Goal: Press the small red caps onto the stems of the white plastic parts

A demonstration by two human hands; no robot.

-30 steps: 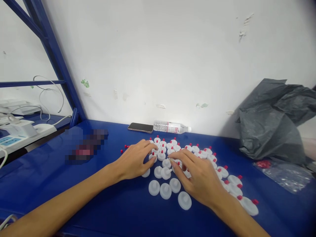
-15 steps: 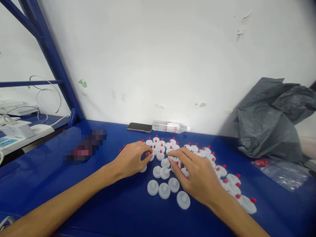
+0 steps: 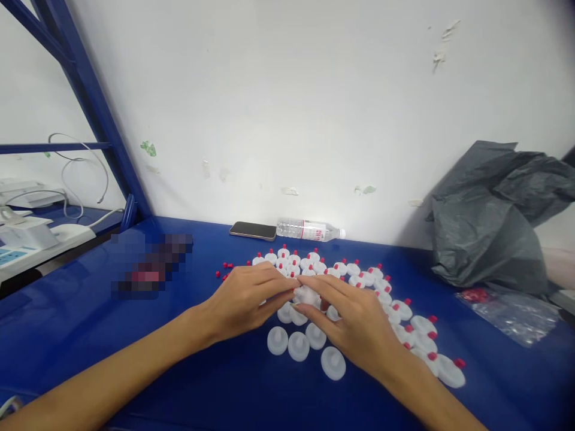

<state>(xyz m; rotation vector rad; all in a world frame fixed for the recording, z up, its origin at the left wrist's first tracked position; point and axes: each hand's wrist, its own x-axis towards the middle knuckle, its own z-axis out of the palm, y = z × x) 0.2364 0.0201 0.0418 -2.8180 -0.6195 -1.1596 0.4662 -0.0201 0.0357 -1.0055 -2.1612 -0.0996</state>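
My left hand (image 3: 249, 299) and my right hand (image 3: 359, 314) meet over the middle of the blue table. Between the thumb and fingers of my right hand is a white round nozzle lid (image 3: 307, 296), tilted towards the left. My left fingertips pinch at its nozzle end, where a bit of a small red cap shows; most of it is hidden. Around and behind the hands stand several white lids with red caps on their nozzles (image 3: 423, 325). In front lie several bare white lids (image 3: 299, 346). Loose red caps (image 3: 218, 275) are scattered beyond my left hand.
A phone (image 3: 253, 231) and a clear plastic bottle (image 3: 309, 230) lie along the wall. On the right are a grey plastic bag (image 3: 489, 221) and a clear bag (image 3: 516, 317) with red pieces. A blue frame (image 3: 99, 108) and a power strip (image 3: 45, 248) are at the left.
My left hand has moved right from the back lids to meet my right hand. My right hand has lifted a white nozzle lid, now between the hands.
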